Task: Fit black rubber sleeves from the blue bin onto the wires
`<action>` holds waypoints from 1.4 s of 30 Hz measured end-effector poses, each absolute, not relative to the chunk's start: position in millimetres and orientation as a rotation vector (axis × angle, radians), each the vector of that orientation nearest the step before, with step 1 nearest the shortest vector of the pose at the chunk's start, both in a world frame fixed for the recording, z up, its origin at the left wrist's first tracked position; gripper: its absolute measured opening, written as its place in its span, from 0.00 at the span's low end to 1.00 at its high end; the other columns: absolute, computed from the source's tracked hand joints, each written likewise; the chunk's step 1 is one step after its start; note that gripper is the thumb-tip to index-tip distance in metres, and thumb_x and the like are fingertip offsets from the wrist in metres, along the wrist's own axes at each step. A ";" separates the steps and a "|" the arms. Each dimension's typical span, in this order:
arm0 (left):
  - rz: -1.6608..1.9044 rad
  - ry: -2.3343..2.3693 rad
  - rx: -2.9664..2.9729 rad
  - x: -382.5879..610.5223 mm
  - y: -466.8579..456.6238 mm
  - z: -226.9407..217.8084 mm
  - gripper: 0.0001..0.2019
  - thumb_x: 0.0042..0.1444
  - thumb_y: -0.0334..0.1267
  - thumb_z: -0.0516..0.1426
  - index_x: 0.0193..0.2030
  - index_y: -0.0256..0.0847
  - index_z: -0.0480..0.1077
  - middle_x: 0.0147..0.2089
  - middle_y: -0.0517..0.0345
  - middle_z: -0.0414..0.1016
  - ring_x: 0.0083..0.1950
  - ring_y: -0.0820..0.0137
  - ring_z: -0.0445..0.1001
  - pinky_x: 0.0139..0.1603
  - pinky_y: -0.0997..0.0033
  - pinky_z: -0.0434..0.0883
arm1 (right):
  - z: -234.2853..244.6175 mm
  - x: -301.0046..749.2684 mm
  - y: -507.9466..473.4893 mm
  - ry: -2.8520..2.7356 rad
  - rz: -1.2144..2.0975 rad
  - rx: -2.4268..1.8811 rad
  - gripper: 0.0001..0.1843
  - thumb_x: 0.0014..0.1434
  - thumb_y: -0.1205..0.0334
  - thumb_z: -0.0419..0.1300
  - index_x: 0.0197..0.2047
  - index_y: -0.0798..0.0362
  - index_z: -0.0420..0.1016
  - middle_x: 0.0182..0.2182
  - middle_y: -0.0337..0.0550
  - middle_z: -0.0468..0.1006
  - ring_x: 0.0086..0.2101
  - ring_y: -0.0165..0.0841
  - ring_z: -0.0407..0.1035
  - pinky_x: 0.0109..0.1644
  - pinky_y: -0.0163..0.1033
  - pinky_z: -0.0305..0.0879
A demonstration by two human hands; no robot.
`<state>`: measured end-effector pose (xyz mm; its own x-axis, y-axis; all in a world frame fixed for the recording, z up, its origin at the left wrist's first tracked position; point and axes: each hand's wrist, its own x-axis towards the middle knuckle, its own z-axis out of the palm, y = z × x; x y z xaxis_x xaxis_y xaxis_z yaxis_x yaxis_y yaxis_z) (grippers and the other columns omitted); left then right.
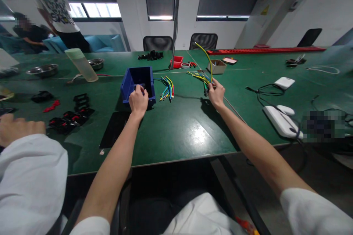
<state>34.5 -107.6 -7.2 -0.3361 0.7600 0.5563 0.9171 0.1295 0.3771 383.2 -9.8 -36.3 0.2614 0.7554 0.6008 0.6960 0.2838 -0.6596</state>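
Observation:
My left hand (139,100) is over the front wall of a blue plastic bin (127,85), its fingers curled together. Dark items lie inside the bin, and what the fingers pinch, if anything, is hidden. My right hand (216,93) grips a yellow-green wire (207,57) whose long end sticks up and bends left. Beneath and beside that hand lies a bunch of similar yellow-green wires (199,77). Between my hands, next to the bin, rests a bundle of blue, yellow and green wires (167,89) with metal ends.
Left of the bin are black and red plastic parts (72,118), a dark flat tablet-like object (113,129) and a co-worker's hand (20,130). A tilted bottle (82,65) and metal bowls stand farther back. White devices with cables (281,120) lie right. A pole (175,22) rises behind.

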 end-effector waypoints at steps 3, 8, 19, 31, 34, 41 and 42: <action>-1.036 -2.171 -1.653 33.8 -105.9 -9.9 0.09 0.60 0.40 0.49 0.43 0.41 0.65 0.37 0.50 0.75 0.38 0.61 0.74 0.39 0.66 0.66 | -38.6 387.8 -8.3 -1.378 0.113 -1.493 0.26 0.56 0.58 0.52 0.56 0.56 0.72 0.36 0.50 0.78 0.34 0.36 0.70 0.44 0.42 0.64; -1.086 -2.156 -1.706 31.8 -105.6 -11.3 0.09 0.61 0.41 0.48 0.43 0.41 0.65 0.39 0.51 0.75 0.40 0.62 0.74 0.40 0.67 0.66 | -39.0 393.1 -13.5 -1.309 0.081 -1.582 0.28 0.55 0.57 0.51 0.57 0.56 0.71 0.39 0.51 0.79 0.37 0.38 0.71 0.47 0.43 0.64; -1.086 -2.187 -1.726 35.3 -114.8 -8.8 0.13 0.62 0.45 0.47 0.44 0.42 0.66 0.46 0.50 0.73 0.46 0.62 0.72 0.43 0.67 0.64 | -27.0 383.6 -19.5 -1.395 -0.017 -1.683 0.29 0.57 0.58 0.50 0.61 0.59 0.66 0.38 0.52 0.79 0.37 0.39 0.71 0.45 0.42 0.63; -1.079 -2.157 -1.699 35.7 -108.7 -12.9 0.15 0.64 0.47 0.44 0.43 0.43 0.68 0.44 0.49 0.73 0.49 0.59 0.68 0.46 0.64 0.64 | -35.2 388.5 -2.4 -1.503 -0.189 -1.778 0.25 0.57 0.61 0.50 0.58 0.51 0.70 0.38 0.50 0.77 0.38 0.39 0.69 0.43 0.41 0.61; -1.085 -2.157 -1.698 36.2 -108.8 -12.1 0.14 0.63 0.44 0.45 0.44 0.42 0.68 0.47 0.48 0.72 0.51 0.59 0.67 0.49 0.63 0.64 | -34.3 393.4 -3.2 -1.546 -0.257 -1.841 0.24 0.57 0.63 0.51 0.56 0.49 0.72 0.38 0.50 0.77 0.37 0.38 0.69 0.41 0.40 0.60; -1.119 -2.176 -1.696 33.1 -104.2 -14.1 0.13 0.62 0.42 0.48 0.47 0.41 0.69 0.49 0.48 0.72 0.53 0.60 0.67 0.53 0.64 0.63 | -32.8 397.4 -3.9 -1.643 -0.387 -1.936 0.20 0.58 0.61 0.51 0.51 0.50 0.76 0.36 0.51 0.75 0.33 0.36 0.68 0.36 0.39 0.57; -1.117 -2.186 -1.694 32.8 -103.5 -14.3 0.13 0.62 0.41 0.48 0.48 0.41 0.69 0.49 0.48 0.72 0.53 0.60 0.67 0.53 0.63 0.63 | -33.1 397.6 -3.6 -1.654 -0.400 -1.948 0.19 0.59 0.61 0.51 0.50 0.50 0.76 0.36 0.51 0.75 0.32 0.36 0.68 0.35 0.38 0.57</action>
<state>32.8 -103.5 -14.3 -0.3463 0.7680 0.5387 0.8865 0.0801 0.4557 397.6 -3.6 -33.1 0.1992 0.8094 0.5524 0.9723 -0.0931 -0.2142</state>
